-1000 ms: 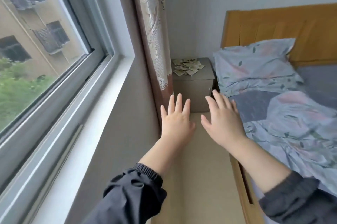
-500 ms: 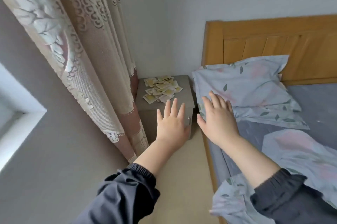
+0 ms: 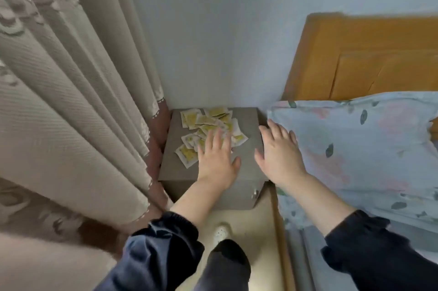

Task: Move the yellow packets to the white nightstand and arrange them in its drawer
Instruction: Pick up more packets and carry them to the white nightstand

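Observation:
Several yellow packets lie scattered in a loose pile on top of a small grey-looking nightstand in the corner. My left hand is spread flat, its fingertips over the near edge of the pile. My right hand is flat too, over the nightstand's right edge beside the pillow. Neither hand holds anything. The nightstand's front shows a small metal knob; its drawer is closed.
A patterned curtain hangs close on the left, touching the nightstand's side. A bed with a floral pillow and orange wooden headboard flanks the right. My foot in a white slipper stands on the narrow beige floor strip.
I have walked up to the nightstand, which is now directly below. Both hands moved forward from above the floor to over the nightstand's top, the left reaching the packets.

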A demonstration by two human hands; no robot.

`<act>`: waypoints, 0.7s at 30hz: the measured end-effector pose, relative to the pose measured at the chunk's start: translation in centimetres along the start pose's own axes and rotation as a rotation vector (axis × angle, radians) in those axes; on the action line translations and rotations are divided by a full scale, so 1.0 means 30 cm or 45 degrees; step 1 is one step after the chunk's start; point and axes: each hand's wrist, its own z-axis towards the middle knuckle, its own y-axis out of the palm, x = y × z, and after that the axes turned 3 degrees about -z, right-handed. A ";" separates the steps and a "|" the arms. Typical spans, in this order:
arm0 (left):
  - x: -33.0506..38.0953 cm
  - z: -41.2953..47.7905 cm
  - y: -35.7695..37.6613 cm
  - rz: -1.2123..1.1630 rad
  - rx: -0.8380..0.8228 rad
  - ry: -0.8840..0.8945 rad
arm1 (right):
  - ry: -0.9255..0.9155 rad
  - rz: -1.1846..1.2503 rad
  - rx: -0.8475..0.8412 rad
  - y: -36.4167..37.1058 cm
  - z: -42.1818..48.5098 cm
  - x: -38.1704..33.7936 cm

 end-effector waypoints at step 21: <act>-0.618 0.639 0.537 -0.616 -0.299 -0.728 | 0.031 0.327 -0.791 0.791 0.758 -0.036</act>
